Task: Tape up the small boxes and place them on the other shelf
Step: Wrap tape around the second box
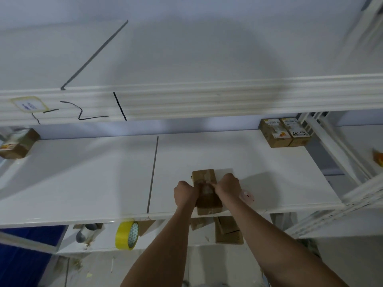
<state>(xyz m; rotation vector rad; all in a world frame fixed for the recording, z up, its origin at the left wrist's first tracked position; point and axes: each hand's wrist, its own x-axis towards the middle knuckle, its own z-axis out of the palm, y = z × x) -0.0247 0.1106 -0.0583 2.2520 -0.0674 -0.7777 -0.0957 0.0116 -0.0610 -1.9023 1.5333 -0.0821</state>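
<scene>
Cardboard makes the small box (206, 191) near the white shelf's (83, 179) front edge, gripped by the left hand (185, 193) and right hand (228, 186), with two taped boxes (285, 132) far back right and yellow tape (126, 235) below.

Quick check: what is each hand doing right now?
Left hand: curled, gripping the left side of the box.
Right hand: curled, gripping its right side.

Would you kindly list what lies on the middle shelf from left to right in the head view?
Taped box at the left edge → left hand → small box being held → right hand → two labelled boxes at the back right.
</scene>
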